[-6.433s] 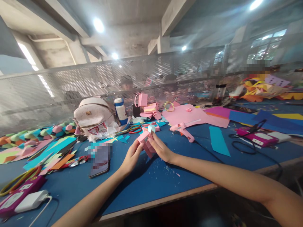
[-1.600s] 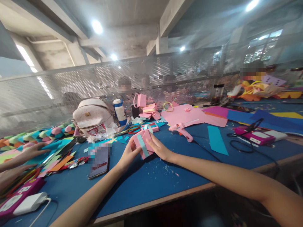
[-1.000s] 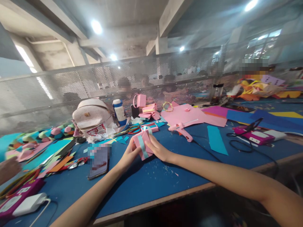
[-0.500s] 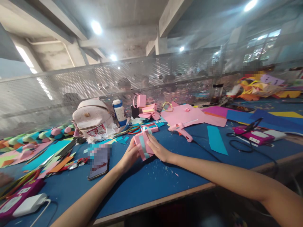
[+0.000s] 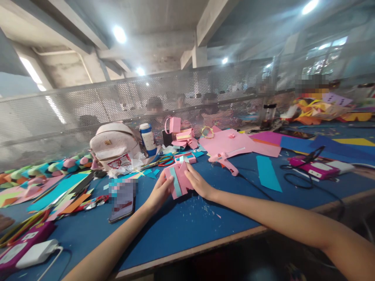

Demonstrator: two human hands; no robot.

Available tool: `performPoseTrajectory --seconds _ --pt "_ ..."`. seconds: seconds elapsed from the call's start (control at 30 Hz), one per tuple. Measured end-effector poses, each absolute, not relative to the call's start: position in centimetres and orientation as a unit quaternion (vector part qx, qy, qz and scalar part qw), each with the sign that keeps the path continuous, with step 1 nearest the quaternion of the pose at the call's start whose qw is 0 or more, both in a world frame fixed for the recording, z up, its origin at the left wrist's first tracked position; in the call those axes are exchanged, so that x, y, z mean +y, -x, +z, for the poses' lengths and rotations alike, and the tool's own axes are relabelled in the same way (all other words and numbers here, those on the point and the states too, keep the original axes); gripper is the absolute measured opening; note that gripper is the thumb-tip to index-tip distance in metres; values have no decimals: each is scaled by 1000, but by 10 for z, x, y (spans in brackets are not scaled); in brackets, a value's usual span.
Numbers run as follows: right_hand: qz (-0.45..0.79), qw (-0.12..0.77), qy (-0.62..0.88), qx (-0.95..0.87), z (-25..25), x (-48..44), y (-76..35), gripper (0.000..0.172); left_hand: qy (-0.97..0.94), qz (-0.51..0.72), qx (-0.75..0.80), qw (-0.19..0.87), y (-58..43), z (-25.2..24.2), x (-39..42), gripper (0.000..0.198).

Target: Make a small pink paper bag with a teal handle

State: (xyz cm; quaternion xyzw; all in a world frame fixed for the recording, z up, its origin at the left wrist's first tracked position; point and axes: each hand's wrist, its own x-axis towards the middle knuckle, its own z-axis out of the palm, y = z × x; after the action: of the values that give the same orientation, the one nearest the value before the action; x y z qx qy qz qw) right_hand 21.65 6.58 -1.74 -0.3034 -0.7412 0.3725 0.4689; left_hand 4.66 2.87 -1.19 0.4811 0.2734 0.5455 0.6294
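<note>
A small pink paper box (image 5: 179,182) with a light blue strip across it is held over the blue table, tilted between my hands. My left hand (image 5: 160,191) grips its left side, the thumb on the blue strip. My right hand (image 5: 199,182) has its fingers closed on the right side, at a pink flap that stands out from the box. Just behind lies another pink paper piece (image 5: 190,157). To the right, a pink glue gun (image 5: 224,160) rests on the table with its cord trailing right.
A phone (image 5: 122,201) lies left of my hands. Behind are a white backpack (image 5: 115,144), a bottle (image 5: 148,138), scissors and pink paper sheets (image 5: 228,142). Power strips (image 5: 315,168) sit right and near left. A person's hand (image 5: 6,221) shows at the left edge.
The pink box has opened out: its right part now angles away from the strip side. My right hand has shifted slightly right along with that part.
</note>
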Motion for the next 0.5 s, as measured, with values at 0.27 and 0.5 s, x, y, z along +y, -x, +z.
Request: performPoseTrajectory --seconds 0.27,0.5 --pt "264 541 298 -741 -6 65 -219 23 -438 620 322 565 -44 -12 32 41" --pt "205 504 338 -768 9 63 -228 14 -431 635 369 524 -34 -14 37 46"
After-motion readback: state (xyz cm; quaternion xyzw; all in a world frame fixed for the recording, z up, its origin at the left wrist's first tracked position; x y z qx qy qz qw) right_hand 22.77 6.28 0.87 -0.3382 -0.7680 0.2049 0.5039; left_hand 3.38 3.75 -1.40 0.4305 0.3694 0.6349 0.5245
